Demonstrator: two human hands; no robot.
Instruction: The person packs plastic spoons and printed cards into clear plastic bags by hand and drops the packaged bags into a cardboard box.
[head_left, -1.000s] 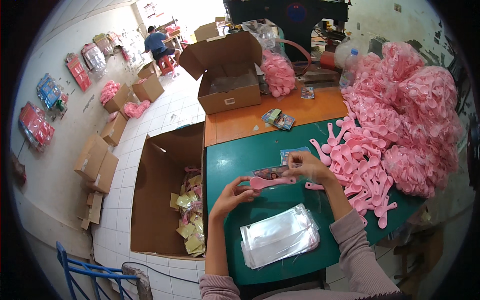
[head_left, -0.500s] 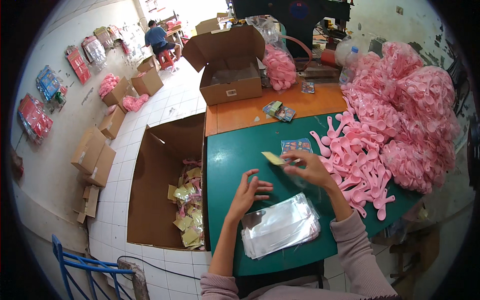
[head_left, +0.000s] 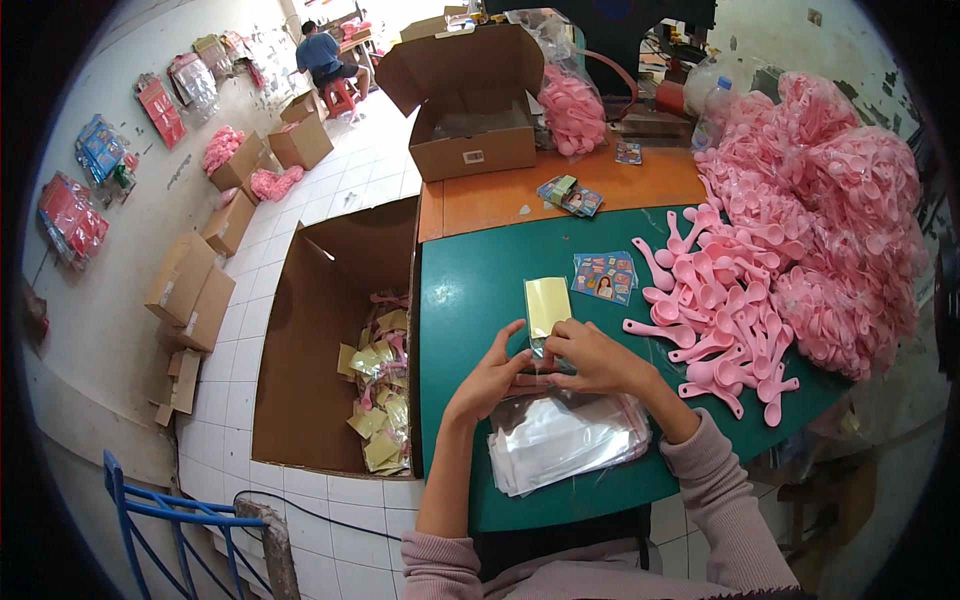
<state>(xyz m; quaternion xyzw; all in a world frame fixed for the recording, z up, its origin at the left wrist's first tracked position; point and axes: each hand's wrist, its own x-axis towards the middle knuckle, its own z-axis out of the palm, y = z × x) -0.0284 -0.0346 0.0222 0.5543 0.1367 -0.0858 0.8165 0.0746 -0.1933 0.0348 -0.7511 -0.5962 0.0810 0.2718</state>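
Over the green table (head_left: 460, 300), a pale yellow card (head_left: 548, 303) stands up past my fingertips, with clear plastic film at its lower end. My right hand (head_left: 597, 358) pinches the card's lower end from the right. Close against it, my left hand (head_left: 490, 382) has its thumb and fingertips closed on the clear film on the left side. What the fingertips cover is hidden. Just below both hands lies a stack of clear plastic bags (head_left: 575, 445). Beyond the right hand rest a few blue printed cards (head_left: 605, 277). Loose pink measuring spoons (head_left: 735, 310) are heaped to the right.
Left of the table stands a deep cardboard box (head_left: 320, 380) holding packed yellow-card bags. Bulging bags of pink spoons (head_left: 840, 210) fill the table's right side. An open carton (head_left: 470, 155) and a banded card bundle (head_left: 570, 196) sit on the orange tabletop. A person (head_left: 322, 58) sits far off.
The right hand has brought the yellow card leftward and down to meet the left hand, and the card now stands upright. The left hand's spread fingers have closed in. The view has shifted slightly.
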